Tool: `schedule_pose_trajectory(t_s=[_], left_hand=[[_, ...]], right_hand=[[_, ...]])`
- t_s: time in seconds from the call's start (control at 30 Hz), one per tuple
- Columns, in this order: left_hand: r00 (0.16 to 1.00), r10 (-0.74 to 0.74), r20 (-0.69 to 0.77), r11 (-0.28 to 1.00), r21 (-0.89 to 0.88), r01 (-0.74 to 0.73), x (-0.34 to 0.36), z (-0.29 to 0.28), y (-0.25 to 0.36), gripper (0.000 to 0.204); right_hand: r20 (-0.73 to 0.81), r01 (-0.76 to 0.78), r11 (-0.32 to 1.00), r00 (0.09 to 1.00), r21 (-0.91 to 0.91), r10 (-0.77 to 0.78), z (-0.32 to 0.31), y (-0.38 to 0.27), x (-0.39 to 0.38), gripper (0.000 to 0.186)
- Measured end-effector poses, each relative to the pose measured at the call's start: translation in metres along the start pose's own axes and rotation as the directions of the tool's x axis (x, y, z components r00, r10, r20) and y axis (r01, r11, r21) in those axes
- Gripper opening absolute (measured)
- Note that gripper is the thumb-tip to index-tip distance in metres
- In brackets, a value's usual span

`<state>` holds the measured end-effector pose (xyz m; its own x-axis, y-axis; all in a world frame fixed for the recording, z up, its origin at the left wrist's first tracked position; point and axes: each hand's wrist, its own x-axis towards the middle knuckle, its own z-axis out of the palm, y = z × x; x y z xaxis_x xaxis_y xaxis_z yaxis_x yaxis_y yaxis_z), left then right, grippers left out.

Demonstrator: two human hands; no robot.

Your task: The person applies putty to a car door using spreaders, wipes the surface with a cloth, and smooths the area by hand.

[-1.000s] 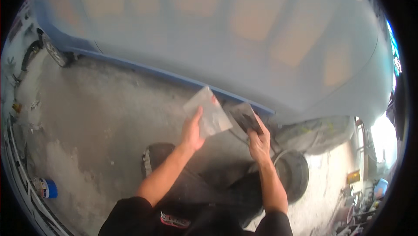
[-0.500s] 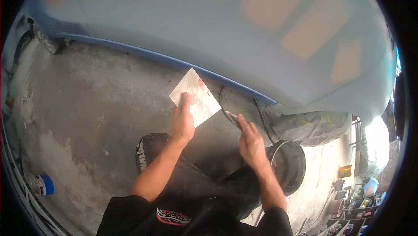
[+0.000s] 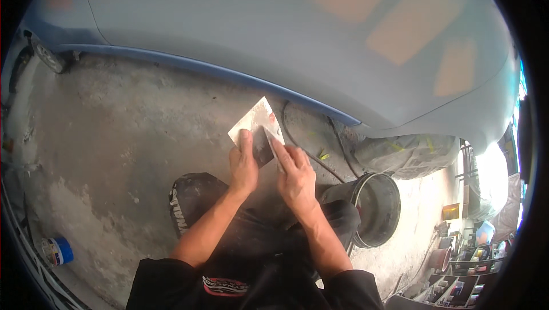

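Note:
A square, light metal plate (image 3: 251,120), with a small reddish smear of paste near its right corner, is held by my left hand (image 3: 245,167), thumb lying on its top face. In my right hand (image 3: 295,176) the fingers are closed around a putty knife (image 3: 270,137), whose blade meets the plate's right part. Beyond both hands stretches the grey car side (image 3: 240,36) with peach filler patches (image 3: 414,21) and a blue sill (image 3: 229,73).
A dark bucket (image 3: 355,207) stands beside my right knee. Hoses (image 3: 311,153) run over the concrete floor (image 3: 108,133) to it. The car's right wheel is wrapped in a grey cover (image 3: 406,156). A blue-and-white tub (image 3: 59,251) lies far left; shelves with containers (image 3: 474,264) stand lower right.
My right hand has moved left and brought the putty knife onto the plate. The plate in my left hand has shifted slightly and lies closer to the knife.

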<state>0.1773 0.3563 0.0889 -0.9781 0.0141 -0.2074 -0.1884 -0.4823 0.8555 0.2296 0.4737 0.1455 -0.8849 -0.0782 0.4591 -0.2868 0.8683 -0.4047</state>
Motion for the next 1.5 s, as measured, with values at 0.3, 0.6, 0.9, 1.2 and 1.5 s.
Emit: schedule_pose_trajectory(t_s=[0.3,0.6,0.9,1.2,1.5], left_hand=[[0.974,0.104,0.203,0.850,0.489,-0.193,-0.011,0.000,-0.002,0.047],[0.744,0.386,0.545,0.565,0.498,-0.658,-0.029,0.015,-0.030,0.028],[0.775,0.515,0.367,0.581,0.515,-0.630,-0.012,0.003,-0.032,0.025],[0.864,0.398,0.308,0.670,0.546,-0.503,0.003,-0.001,-0.007,0.023],[0.725,0.464,0.509,0.546,0.481,-0.686,-0.027,0.014,-0.016,0.026]], right_hand=[[-0.191,-0.343,0.859,0.879,0.380,0.436,-0.020,0.070,0.045,0.029],[0.063,-0.589,0.633,0.755,0.502,0.652,-0.019,0.082,0.013,0.039],[0.368,-0.558,0.734,0.824,0.389,0.431,-0.023,0.075,0.001,0.033],[0.408,-0.183,0.898,0.913,0.401,0.003,-0.041,0.078,-0.029,0.037],[0.080,-0.589,0.694,0.783,0.413,0.617,-0.054,0.111,-0.005,0.053]])
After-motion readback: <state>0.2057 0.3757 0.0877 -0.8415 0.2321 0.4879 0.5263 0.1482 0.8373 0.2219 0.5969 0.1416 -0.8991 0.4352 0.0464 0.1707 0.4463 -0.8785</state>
